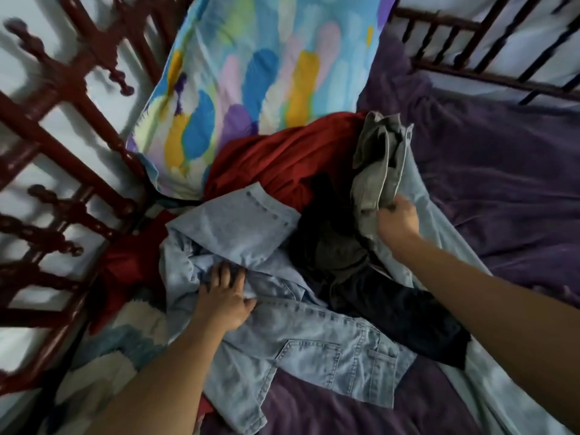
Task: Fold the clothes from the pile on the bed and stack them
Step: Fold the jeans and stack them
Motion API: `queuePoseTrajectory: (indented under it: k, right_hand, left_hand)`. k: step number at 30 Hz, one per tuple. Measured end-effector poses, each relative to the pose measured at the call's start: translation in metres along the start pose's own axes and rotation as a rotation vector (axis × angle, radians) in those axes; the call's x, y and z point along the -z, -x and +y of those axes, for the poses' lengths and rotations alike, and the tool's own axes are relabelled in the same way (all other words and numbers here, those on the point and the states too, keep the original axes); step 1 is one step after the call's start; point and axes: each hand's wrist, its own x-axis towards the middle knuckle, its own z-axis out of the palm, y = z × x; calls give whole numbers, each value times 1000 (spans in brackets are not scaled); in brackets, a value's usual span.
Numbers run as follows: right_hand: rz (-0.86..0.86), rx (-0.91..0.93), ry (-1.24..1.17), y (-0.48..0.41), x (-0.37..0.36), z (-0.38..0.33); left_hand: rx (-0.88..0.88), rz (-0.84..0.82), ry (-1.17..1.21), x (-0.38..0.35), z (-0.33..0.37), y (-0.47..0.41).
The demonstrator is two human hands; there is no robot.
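A pile of clothes lies on the purple bed sheet (pixel 502 171). Light blue jeans (pixel 314 350) are spread at the front of the pile. My left hand (pixel 224 296) rests on the jeans with its fingers bent into a fold of the denim. My right hand (pixel 397 222) grips a grey garment (pixel 376 164) and holds it up over the pile. Under it lie a red cloth (pixel 282 152), a black garment (pixel 326 240) and a dark navy piece (pixel 408 312). A pale blue fabric (pixel 439 246) runs beneath my right arm.
A colourful feather-print pillow (pixel 251 73) leans against the dark red wooden headboard (pixel 62 171) at the left. A dark railing (pixel 486 58) borders the bed at the top right. A patterned blanket (pixel 103 356) lies at the lower left.
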Motion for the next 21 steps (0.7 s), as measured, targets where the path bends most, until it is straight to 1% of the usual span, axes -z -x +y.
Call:
queuePoseTrajectory:
  k: [2,3,7,9,12,15,18,21]
  right_hand:
    - [-51,53,18,28,33,16]
    - [-80,77,39,43,49,24]
    - [-265,178,112,107,107,47]
    - [-343,208,164,142,136,52]
    - [-394,260,178,188,177,58]
    - [-399,260,95,228,227,56]
    - [-461,270,-4,272,288,58]
    - [-494,240,-132,311,352,71]
  left_hand:
    - [7,-91,-14,26,1,13]
    - [8,-111,-3,38,3,20]
    - [-13,-61,22,76,26,63]
    - [-32,-2,53,90,48,89]
    - [-120,76,213,101,93,128]
    - [-230,176,219,97,148,171]
    - [-233,283,177,86,198,210]
    - [-217,431,232,73,231,241]
